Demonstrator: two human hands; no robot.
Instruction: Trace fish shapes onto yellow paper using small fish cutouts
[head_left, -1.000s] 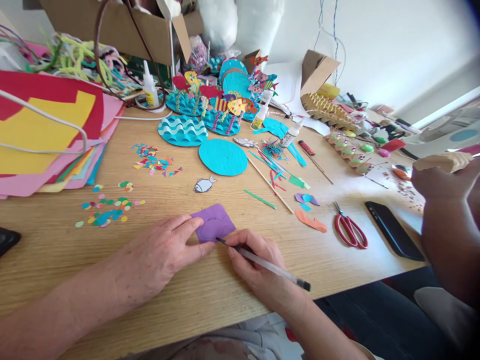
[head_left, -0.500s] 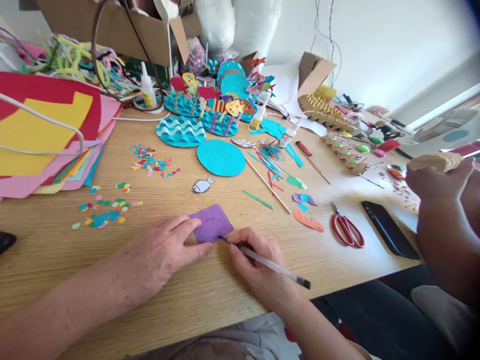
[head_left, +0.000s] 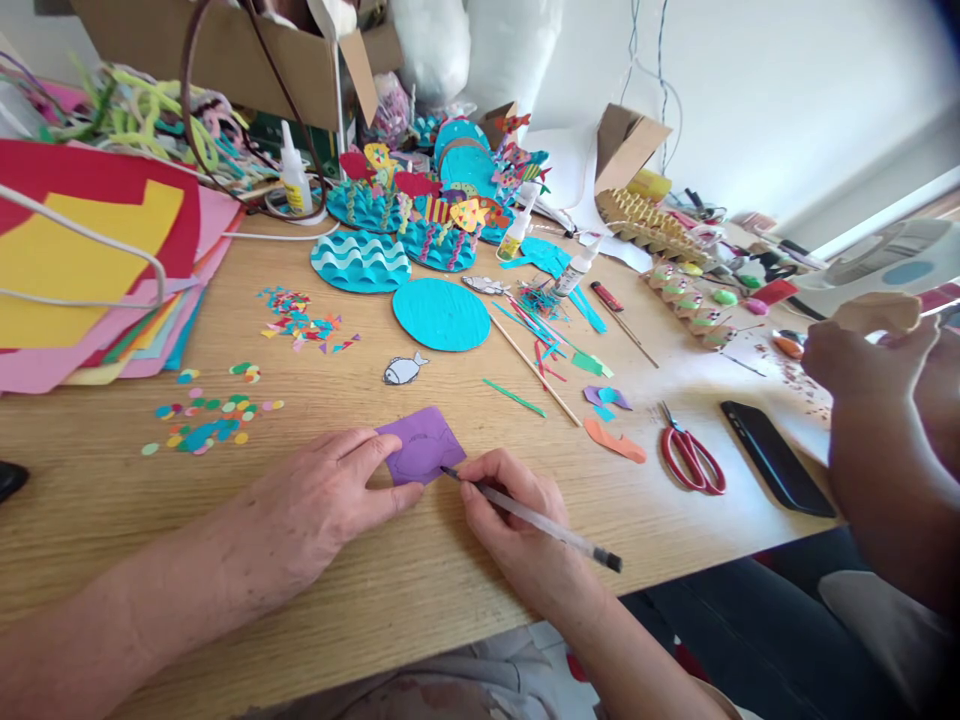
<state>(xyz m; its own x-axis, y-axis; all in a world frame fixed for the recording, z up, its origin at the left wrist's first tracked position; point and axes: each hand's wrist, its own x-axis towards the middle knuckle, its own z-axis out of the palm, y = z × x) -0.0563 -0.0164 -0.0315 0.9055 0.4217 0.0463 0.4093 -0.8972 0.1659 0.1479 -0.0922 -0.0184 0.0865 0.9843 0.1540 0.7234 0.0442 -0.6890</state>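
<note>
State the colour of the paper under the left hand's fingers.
The paper is purple; it shows best in the head view.

A white wall (head_left: 750,110) rose behind the wooden table (head_left: 390,590); pale light glazed the table's right side.

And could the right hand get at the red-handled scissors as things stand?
Probably yes: the scissors lie right of the right hand, with tabletop between and nothing on top; the pen it holds would likely need putting down first.
</note>
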